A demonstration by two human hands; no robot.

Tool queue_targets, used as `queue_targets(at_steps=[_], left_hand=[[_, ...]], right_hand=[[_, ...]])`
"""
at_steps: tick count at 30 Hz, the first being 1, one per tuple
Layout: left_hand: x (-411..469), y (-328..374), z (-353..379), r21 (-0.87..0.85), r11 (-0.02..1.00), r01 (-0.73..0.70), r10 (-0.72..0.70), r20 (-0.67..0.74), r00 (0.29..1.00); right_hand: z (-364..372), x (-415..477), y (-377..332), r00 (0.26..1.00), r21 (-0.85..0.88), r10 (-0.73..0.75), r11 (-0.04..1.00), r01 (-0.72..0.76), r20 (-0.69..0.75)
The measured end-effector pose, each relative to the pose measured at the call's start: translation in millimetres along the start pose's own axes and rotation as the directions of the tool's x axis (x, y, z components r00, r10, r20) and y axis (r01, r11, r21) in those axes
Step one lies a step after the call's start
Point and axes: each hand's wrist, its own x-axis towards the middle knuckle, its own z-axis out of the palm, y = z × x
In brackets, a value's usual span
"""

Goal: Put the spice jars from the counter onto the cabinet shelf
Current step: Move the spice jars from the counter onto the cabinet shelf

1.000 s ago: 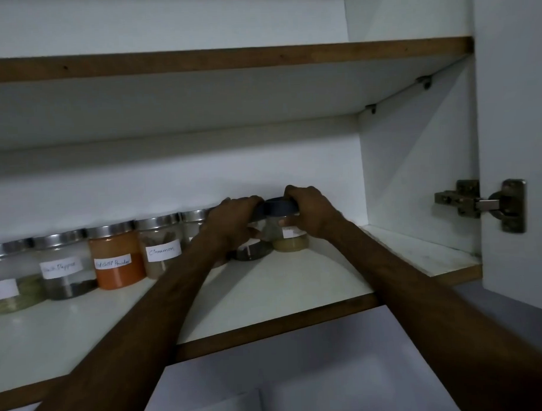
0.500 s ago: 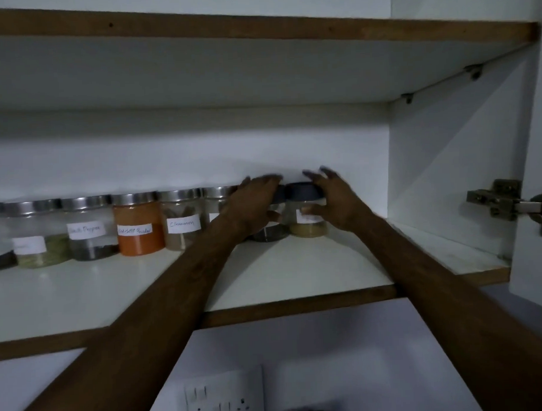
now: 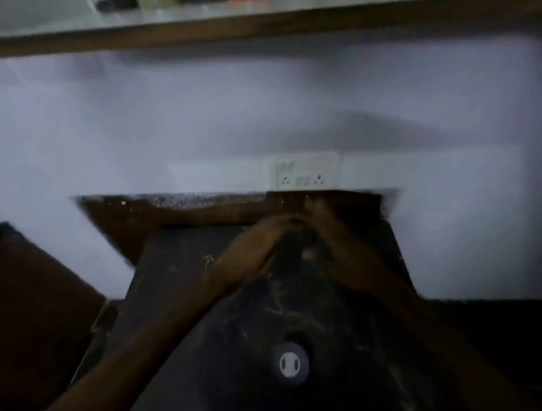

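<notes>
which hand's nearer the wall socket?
The right hand: it reaches up to just below the wall socket, while the left hand stops lower, further left.

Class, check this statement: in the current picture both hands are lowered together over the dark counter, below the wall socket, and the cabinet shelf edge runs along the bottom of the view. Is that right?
One detail is wrong. The head view shows the cabinet shelf edge along the top of the picture, not the bottom. The rest stands: the left hand and right hand are together over the dark counter, below the wall socket.
</notes>
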Motion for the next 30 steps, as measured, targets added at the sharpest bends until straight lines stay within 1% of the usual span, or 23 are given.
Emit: queue_targets(at_steps=[1, 2, 3, 4, 6, 7, 8, 9, 10, 13, 15, 17, 19, 21, 23, 25, 26, 28, 30], left_hand=[[-34.8, -17.5, 21.9, -0.032, 0.995, 0.091, -0.088, 0.092, 0.992], [-66.8, -32.4, 43.3, -0.019, 0.987, 0.16, -0.154, 0.188, 0.97], [-96.0, -44.6, 64.6, 0.031, 0.977, 0.211, -0.21, 0.291, 0.933], [-122.0, -54.0, 85.3, 0.109, 0.963, 0.247, -0.269, 0.38, 0.885], [-160.8, -65.4, 119.0, 0.23, 0.928, 0.292, -0.369, 0.481, 0.795], [-172.8, -66.9, 130.8, 0.234, 0.919, 0.316, -0.393, 0.517, 0.76], [-180.0, -66.0, 139.6, 0.221, 0.915, 0.338, -0.403, 0.555, 0.728], [-184.8, -64.8, 145.9, 0.209, 0.914, 0.348, -0.402, 0.585, 0.704], [-187.3, -63.6, 150.2, 0.191, 0.916, 0.353, -0.394, 0.595, 0.701], [-184.8, -55.5, 154.2, 0.102, 0.924, 0.368, -0.358, 0.565, 0.743], [-173.8, -51.4, 144.9, 0.032, 0.921, 0.389, -0.342, 0.547, 0.764], [-153.1, -46.1, 121.9, -0.048, 0.928, 0.369, -0.298, 0.499, 0.814], [-122.1, -34.6, 89.0, -0.183, 0.929, 0.322, -0.233, 0.388, 0.892], [-81.6, -16.6, 49.5, -0.329, 0.91, 0.252, -0.174, 0.247, 0.953], [-35.3, 6.5, 5.4, -0.413, 0.893, 0.18, -0.149, 0.105, 0.983], [8.7, 30.8, -37.6, -0.443, 0.895, 0.044, -0.058, -0.019, 0.998], [36.5, 45.6, -61.7, -0.427, 0.904, -0.038, 0.005, -0.08, 0.997], [73.8, 71.1, -97.7, -0.369, 0.918, -0.144, 0.082, -0.179, 0.98], [115.4, 97.9, -131.0, -0.343, 0.908, -0.239, 0.155, -0.257, 0.954]], right_hand=[[41.1, -21.2, 2.8, 0.974, -0.032, 0.016, 0.999, -0.009, 0.226], [77.3, -40.2, 5.6, 0.904, -0.067, 0.027, 0.998, 0.002, 0.426], [108.5, -57.4, 8.5, 0.815, -0.088, 0.024, 0.996, 0.033, 0.579], [134.8, -71.9, 11.1, 0.731, -0.105, 0.024, 0.992, 0.066, 0.682], [175.3, -95.1, 9.7, 0.59, -0.178, 0.095, 0.98, 0.085, 0.802], [189.0, -103.8, 8.7, 0.543, -0.21, 0.14, 0.975, 0.069, 0.828], [198.0, -110.1, 6.9, 0.519, -0.23, 0.176, 0.972, 0.04, 0.836], [204.1, -114.5, 5.3, 0.522, -0.244, 0.206, 0.97, 0.003, 0.828], [207.6, -116.8, 3.3, 0.548, -0.253, 0.229, 0.967, -0.032, 0.805], [207.9, -114.2, -2.5, 0.658, -0.273, 0.3, 0.951, -0.147, 0.691], [197.7, -98.2, -6.1, 0.683, -0.28, 0.354, 0.934, -0.221, 0.639], [171.2, -71.6, -14.8, 0.692, -0.252, 0.396, 0.918, -0.305, 0.604], [127.4, -39.8, -28.7, 0.722, -0.2, 0.421, 0.905, -0.376, 0.549], [70.0, -8.3, -44.9, 0.808, -0.187, 0.427, 0.904, -0.384, 0.406], [1.1, 20.7, -63.1, 0.897, -0.178, 0.363, 0.929, -0.325, 0.254], [-72.6, 43.0, -86.0, 0.937, -0.165, 0.307, 0.946, -0.28, 0.168], [-115.8, 54.1, -98.7, 0.951, -0.182, 0.288, 0.947, -0.266, 0.112], [-176.7, 66.3, -120.1, 0.971, -0.2, 0.239, 0.953, -0.23, 0.025], [-236.2, 77.2, -135.5, 0.981, -0.24, 0.188, 0.951, -0.196, -0.054]])
